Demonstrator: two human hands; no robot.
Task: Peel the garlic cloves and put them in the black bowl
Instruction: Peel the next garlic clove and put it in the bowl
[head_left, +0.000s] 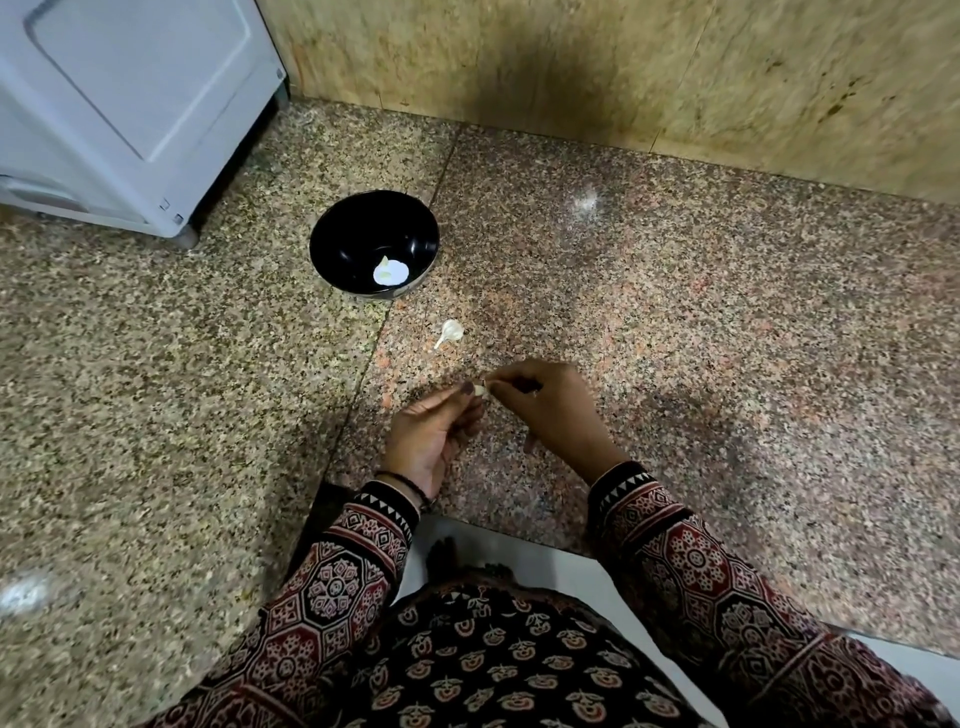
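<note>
- A person's two hands meet over a speckled granite surface (675, 312), both working on a single garlic clove (480, 388).
- The left hand (436, 436) lies palm-up with its fingers curled, and its thumb and fingertips pinch the clove from the left.
- The right hand (550, 410), its back to the camera, pinches the same clove from the right. The clove is small and mostly hidden between the fingertips.
- A second piece of garlic (451, 332), pale and with a thin tail, lies on the surface just beyond the hands. It is between them and the black bowl (337, 234).
- The black bowl stands farther back and to the left, well apart from the hands. At its bottom lies a pale peeled clove (387, 270) on a bright white patch.
- A dark thread bracelet (410, 486) circles the left wrist, and both arms wear patterned maroon-and-black sleeves.
- A white appliance (130, 104) stands at the back left, against a beige stone wall (623, 67).
</note>
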